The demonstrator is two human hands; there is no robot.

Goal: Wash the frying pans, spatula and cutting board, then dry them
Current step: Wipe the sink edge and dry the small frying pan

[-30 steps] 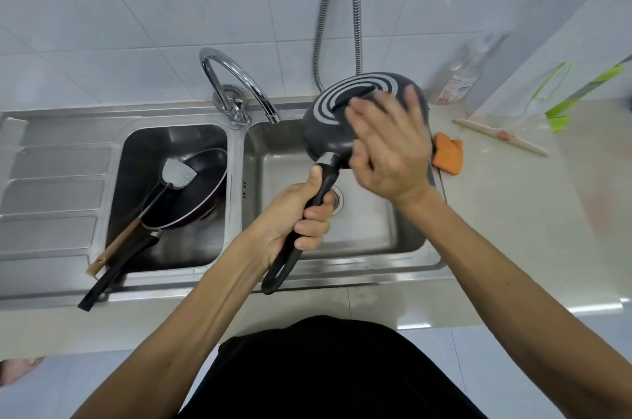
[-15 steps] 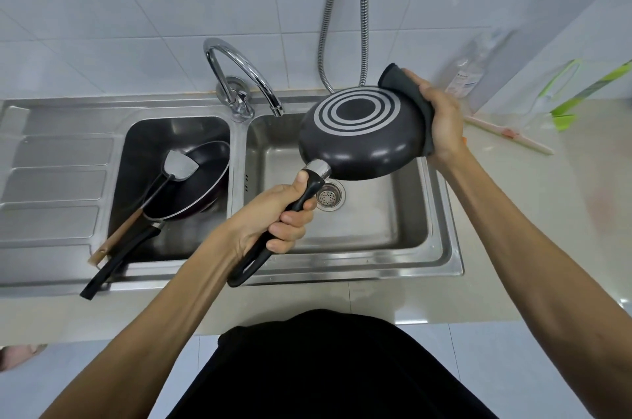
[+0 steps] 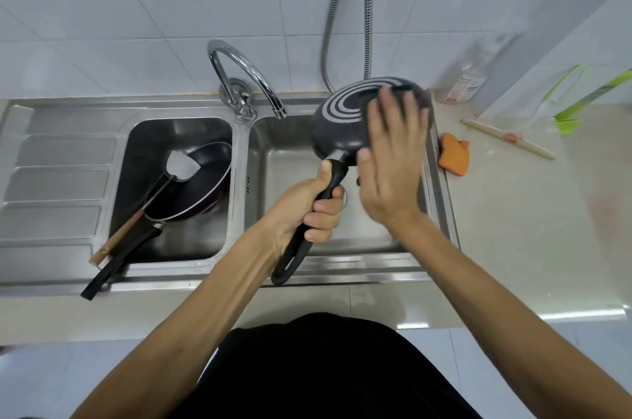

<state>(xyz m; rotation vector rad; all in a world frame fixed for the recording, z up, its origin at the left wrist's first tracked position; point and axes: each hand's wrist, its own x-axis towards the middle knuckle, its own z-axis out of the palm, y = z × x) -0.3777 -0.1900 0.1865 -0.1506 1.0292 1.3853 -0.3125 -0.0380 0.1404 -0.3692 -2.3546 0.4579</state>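
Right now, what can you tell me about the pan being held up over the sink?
The pan is small, round and dark grey, looks like coated metal, with pale concentric rings on its underside. It is tilted bottom-up over the right basin. A metal neck joins it to a black handle ending in a loop. The left hand grips that handle; the right hand, motion-blurred, presses flat on the base over something dark.
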